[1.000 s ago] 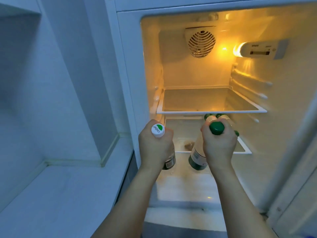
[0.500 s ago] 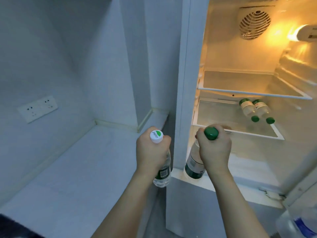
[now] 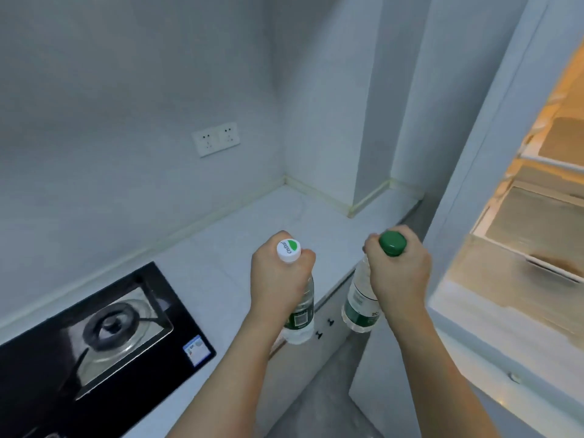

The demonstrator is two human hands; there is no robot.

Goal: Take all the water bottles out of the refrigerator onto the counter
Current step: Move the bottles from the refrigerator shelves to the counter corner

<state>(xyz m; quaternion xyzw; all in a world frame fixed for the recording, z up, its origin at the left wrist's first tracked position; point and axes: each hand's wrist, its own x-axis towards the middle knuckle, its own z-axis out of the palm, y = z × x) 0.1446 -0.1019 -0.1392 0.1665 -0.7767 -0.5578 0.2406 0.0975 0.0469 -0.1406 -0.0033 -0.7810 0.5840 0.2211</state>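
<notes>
Both hands clenched on upright bottles — left hand over the surface's front edge, right hand just off it.

A pale, marble-like desk is seen running along the wall into a corner, where it is edged by a raised light strip at the foot of the walls. A black glass hob is set on its near left part — one round burner under a metal pan support, with a small sticker at the hob's right corner. The desk's right edge is met by the refrigerator's side — only a narrow gap shows.
</notes>
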